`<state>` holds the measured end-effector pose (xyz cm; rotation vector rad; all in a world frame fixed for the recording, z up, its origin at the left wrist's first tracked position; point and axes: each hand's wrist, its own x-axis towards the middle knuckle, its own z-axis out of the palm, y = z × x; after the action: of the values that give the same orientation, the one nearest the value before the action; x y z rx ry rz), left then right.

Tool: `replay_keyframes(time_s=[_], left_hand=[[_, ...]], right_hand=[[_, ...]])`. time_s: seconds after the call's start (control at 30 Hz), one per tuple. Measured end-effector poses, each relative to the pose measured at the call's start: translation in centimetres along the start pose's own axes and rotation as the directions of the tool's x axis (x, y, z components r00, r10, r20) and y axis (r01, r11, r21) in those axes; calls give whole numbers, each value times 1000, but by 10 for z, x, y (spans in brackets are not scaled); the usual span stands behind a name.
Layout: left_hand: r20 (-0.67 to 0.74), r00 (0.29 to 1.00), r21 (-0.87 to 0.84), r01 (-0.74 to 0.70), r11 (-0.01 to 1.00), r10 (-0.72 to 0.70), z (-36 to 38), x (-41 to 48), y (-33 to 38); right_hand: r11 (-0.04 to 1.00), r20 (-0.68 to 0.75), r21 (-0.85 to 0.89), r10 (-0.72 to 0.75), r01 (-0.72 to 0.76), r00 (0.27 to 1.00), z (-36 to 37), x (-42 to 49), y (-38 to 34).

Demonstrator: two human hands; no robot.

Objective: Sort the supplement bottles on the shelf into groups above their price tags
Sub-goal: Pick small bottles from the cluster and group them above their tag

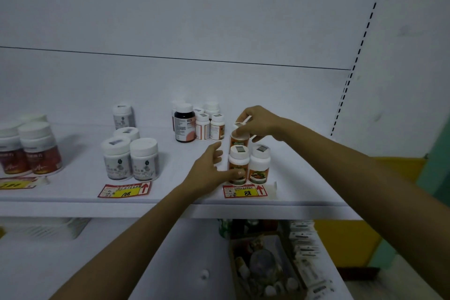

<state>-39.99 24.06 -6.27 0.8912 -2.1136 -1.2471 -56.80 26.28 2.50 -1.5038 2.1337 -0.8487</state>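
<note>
right hand (260,122) pinches the rear bottle (238,140) by its cap, left hand (209,168) spread against the front bottle (238,164) — a nudge could topple the close-packed pair.

Retail premises — a white display shelf (73,198) carries grouped supplement bottles (130,158), with printed price tags (124,190) along its front edge — slotted upright (350,75) at right.

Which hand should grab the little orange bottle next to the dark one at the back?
Probably the left hand: its fingers are relaxed, only touching a front bottle, and the little orange bottle stands just beyond it. The right hand is busy gripping the rear bottle.
</note>
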Motion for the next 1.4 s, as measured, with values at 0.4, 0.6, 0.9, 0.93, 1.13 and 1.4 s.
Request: replay_keyframes(time_s=[0.4,0.6,0.9,0.93,1.13,1.4], left_hand=[[8,1000,12,7,1000,-7,7,6,-13],[8,1000,22,15,1000,-16,7,8,-14],[-61,997,61,-53,997,57,7,2,-12],[-94,992,64,-82,995,88,8,0,-11],[-302,894,245,-261,934,329,-15,2,25],[-210,828,765,-192,614,520,-131,17,52]], right_hand=[[999,69,11,33,-34,997,12,3,8],[999,80,2,37,-38,996,14,1,7],[1000,42,27,-10,9,999,13,-2,2],[999,29,32,-28,27,999,13,-1,0],[987,-42,65,-147,149,988,7,1,-25],[963,-43,14,-267,268,963,26,26,-84]])
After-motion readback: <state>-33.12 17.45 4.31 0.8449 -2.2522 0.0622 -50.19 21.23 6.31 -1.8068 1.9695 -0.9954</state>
